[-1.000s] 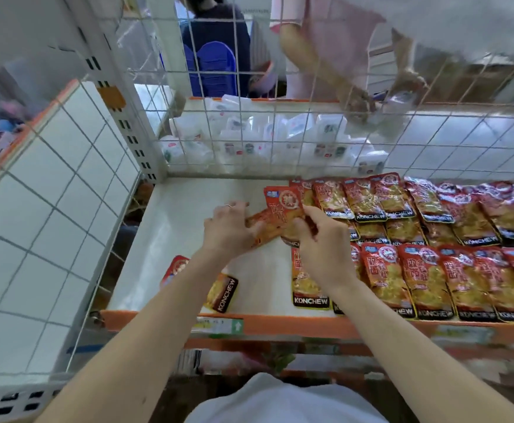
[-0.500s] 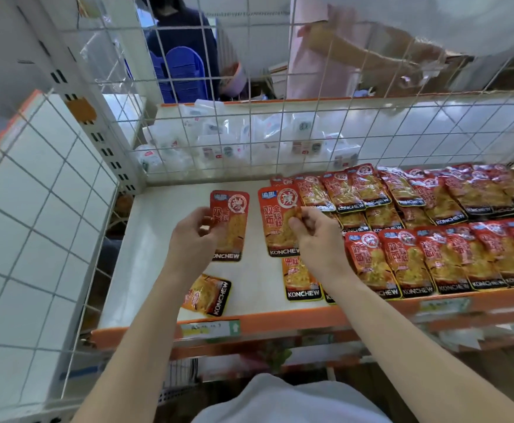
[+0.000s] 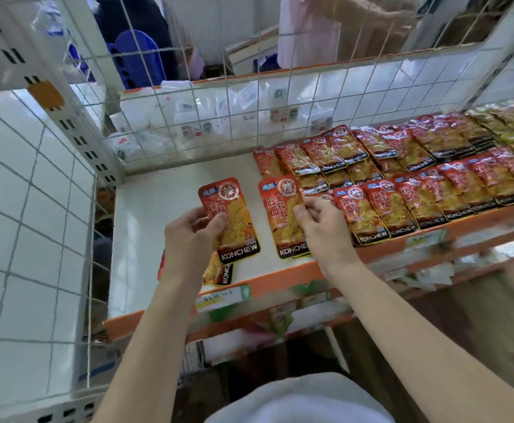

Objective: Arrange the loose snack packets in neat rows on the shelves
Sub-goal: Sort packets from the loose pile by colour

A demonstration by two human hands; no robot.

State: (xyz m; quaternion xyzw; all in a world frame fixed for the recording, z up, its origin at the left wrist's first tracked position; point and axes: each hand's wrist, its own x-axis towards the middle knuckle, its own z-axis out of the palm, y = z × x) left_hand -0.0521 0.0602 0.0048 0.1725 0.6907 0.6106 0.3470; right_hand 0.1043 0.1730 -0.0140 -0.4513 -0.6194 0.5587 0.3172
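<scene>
White shelf board (image 3: 158, 239) with an orange front lip, closed at the back by a wire mesh panel (image 3: 249, 102). Head view, looking down.

Count: two hands, three loose red KONCHEW packets, and one price label (image 3: 222, 296) on the lip. The arranged packets (image 3: 417, 178) fill the right half of the board in overlapping rows, apparently three deep. Blur toward the right edge prevents an exact count.

Hidden or unclear: the third packet (image 3: 219, 271) lies near the lip, mostly covered by the left wrist. The white pouches (image 3: 219, 108) behind the mesh are blurred. Whether the two held packets rest on the board or are lifted cannot be determined.

Hand pose: the left hand (image 3: 188, 236) has its fingers curled and grips the left packet (image 3: 234, 221) by its left edge, logo end toward the lip. The right hand (image 3: 323, 227) pinches the right packet (image 3: 280, 215) at its right edge between thumb and fingertips, just beside the front row's first packet. The two held packets sit side by side, with bare board between them.
</scene>
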